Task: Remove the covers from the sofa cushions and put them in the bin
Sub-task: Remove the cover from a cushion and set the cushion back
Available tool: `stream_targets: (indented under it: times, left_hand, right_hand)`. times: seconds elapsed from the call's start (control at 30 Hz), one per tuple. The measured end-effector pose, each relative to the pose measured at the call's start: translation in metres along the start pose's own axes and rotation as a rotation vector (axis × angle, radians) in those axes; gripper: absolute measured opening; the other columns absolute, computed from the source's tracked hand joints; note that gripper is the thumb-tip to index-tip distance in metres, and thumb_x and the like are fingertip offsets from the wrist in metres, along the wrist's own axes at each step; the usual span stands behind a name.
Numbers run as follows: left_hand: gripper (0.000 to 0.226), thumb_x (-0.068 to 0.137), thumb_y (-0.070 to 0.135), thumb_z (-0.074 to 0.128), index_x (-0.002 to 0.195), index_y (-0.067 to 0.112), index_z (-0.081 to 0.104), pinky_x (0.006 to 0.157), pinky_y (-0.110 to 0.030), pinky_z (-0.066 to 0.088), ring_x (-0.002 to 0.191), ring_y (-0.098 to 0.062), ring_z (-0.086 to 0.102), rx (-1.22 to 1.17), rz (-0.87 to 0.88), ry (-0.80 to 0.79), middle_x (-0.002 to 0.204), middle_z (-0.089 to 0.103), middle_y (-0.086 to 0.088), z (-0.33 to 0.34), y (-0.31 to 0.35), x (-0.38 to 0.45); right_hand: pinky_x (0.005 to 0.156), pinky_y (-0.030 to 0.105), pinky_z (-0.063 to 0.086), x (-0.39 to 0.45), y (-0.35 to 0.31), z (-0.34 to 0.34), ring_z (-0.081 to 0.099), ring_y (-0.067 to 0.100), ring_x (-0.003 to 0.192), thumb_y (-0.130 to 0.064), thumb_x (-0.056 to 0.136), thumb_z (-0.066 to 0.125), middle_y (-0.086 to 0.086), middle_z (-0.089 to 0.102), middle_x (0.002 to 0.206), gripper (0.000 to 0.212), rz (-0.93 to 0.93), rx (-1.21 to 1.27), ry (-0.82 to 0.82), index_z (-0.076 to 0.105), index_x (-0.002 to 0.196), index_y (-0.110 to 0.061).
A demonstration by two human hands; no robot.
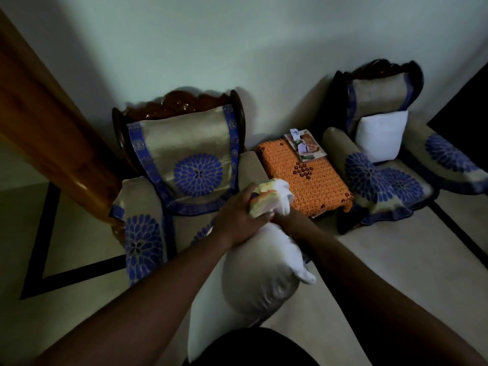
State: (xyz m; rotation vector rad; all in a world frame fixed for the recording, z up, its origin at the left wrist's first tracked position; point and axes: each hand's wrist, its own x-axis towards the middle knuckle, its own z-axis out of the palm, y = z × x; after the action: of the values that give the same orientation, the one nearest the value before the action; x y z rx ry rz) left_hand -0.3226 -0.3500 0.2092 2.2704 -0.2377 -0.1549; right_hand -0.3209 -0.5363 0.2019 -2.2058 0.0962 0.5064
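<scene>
A white cushion (pixel 253 281) stretches from my lap toward the near armchair. A patterned cover (pixel 266 200), yellow, orange and white, is bunched at the cushion's far end. My left hand (pixel 237 217) grips that bunched cover from the left. My right hand (pixel 286 220) is at the same end, mostly hidden behind the cover and cushion; how its fingers lie is not visible. A second white cushion (pixel 380 136) without a cover stands upright on the far armchair. No bin is in view.
Near armchair (pixel 184 154) with beige and blue flowered drape stands ahead left. Far armchair (pixel 396 180) is at the right. Between them sits a low table with orange cloth (pixel 309 180) and papers (pixel 306 146). A wooden post (pixel 52 141) rises at left.
</scene>
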Motion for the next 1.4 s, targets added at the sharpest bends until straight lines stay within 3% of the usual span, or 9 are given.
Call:
stream_targets:
  times: [0.2, 0.33, 0.43, 0.67, 0.8, 1.0, 1.13, 1.23, 1.4]
  left_hand:
    - [0.029, 0.092, 0.027, 0.064, 0.119, 0.02, 0.071, 0.083, -0.034, 0.051, 0.105, -0.029, 0.065, 0.101, -0.008, 0.011, 0.115, 0.071, -0.01, -0.029, 0.054, 0.05]
    - [0.009, 0.09, 0.023, 0.066, 0.093, 0.022, 0.075, 0.074, -0.02, 0.048, 0.09, -0.015, 0.065, -0.241, -0.068, -0.031, 0.092, 0.072, 0.003, -0.036, 0.049, 0.031]
    - [0.03, 0.073, 0.046, 0.076, 0.095, 0.029, 0.065, 0.08, -0.029, 0.051, 0.093, -0.017, 0.066, -0.245, -0.108, -0.061, 0.098, 0.07, 0.003, -0.035, 0.022, 0.018]
    - [0.032, 0.071, 0.053, 0.056, 0.078, 0.023, 0.066, 0.068, -0.035, 0.05, 0.082, -0.022, 0.065, 0.337, 0.015, 0.075, 0.082, 0.069, 0.0, -0.031, 0.016, -0.023]
    - [0.05, 0.072, 0.064, 0.04, 0.099, 0.033, 0.069, 0.095, -0.047, 0.041, 0.115, -0.02, 0.05, 0.611, 0.146, 0.133, 0.118, 0.057, 0.009, -0.046, 0.039, -0.019]
    - [0.105, 0.079, 0.06, 0.069, 0.159, 0.038, 0.005, 0.112, -0.046, 0.033, 0.142, -0.038, 0.032, 0.335, -0.12, -0.147, 0.159, 0.021, -0.014, -0.072, 0.073, 0.012]
    - [0.077, 0.081, 0.047, 0.07, 0.148, 0.027, 0.04, 0.099, -0.04, 0.047, 0.122, -0.03, 0.056, 0.135, -0.182, 0.004, 0.137, 0.056, -0.008, -0.069, 0.063, 0.012]
    - [0.031, 0.085, 0.015, 0.067, 0.116, 0.016, 0.069, 0.079, -0.031, 0.048, 0.101, -0.026, 0.067, -0.086, -0.193, 0.167, 0.103, 0.07, -0.001, -0.057, 0.037, -0.004]
    - [0.034, 0.086, -0.006, 0.055, 0.105, 0.019, 0.069, 0.075, -0.026, 0.047, 0.077, -0.005, 0.061, -0.317, -0.248, 0.245, 0.087, 0.068, 0.009, -0.05, 0.012, -0.024]
  right_hand:
    - [0.097, 0.021, 0.035, 0.027, -0.06, -0.021, 0.048, 0.017, 0.11, 0.01, 0.103, 0.036, 0.024, 0.049, 0.129, 0.034, -0.063, -0.059, -0.134, 0.039, 0.135, 0.023]
    - [0.09, 0.026, 0.042, 0.026, -0.067, -0.03, 0.048, 0.016, 0.099, -0.022, 0.102, 0.054, 0.004, 0.056, 0.112, 0.027, -0.04, -0.023, -0.06, 0.059, 0.123, -0.006]
    - [0.095, 0.032, 0.05, 0.01, -0.054, -0.012, 0.06, 0.02, 0.111, -0.041, 0.088, 0.067, 0.004, 0.06, 0.128, 0.052, 0.024, 0.136, -0.031, 0.055, 0.133, -0.015]
    - [0.08, 0.035, 0.059, -0.01, -0.03, 0.023, 0.071, 0.016, 0.086, -0.032, 0.081, 0.079, -0.002, 0.076, 0.093, 0.025, 0.048, 0.451, 0.165, 0.073, 0.102, -0.021]
    - [0.088, 0.049, 0.059, -0.015, -0.045, 0.014, 0.072, 0.019, 0.093, -0.027, 0.075, 0.07, -0.002, 0.076, 0.1, 0.036, -0.028, 0.542, 0.173, 0.073, 0.11, -0.024]
    - [0.082, 0.037, 0.06, -0.023, -0.08, -0.017, 0.073, 0.027, 0.096, -0.004, 0.089, 0.068, 0.012, 0.076, 0.103, 0.028, -0.185, 0.71, 0.056, 0.072, 0.116, -0.009]
    - [0.086, 0.041, 0.058, -0.021, -0.087, -0.019, 0.072, 0.032, 0.094, -0.002, 0.089, 0.066, 0.018, 0.075, 0.104, 0.024, -0.15, 0.793, -0.018, 0.072, 0.111, -0.009]
    - [0.057, 0.034, 0.045, -0.027, -0.08, -0.001, 0.058, 0.021, 0.059, -0.007, 0.096, 0.061, 0.015, 0.064, 0.074, 0.028, -0.033, 0.743, -0.062, 0.064, 0.122, -0.014]
    - [0.06, 0.031, 0.041, -0.047, -0.049, 0.01, 0.054, 0.017, 0.062, -0.01, 0.098, 0.059, 0.01, 0.061, 0.075, 0.033, -0.031, 0.922, -0.069, 0.062, 0.126, -0.027]
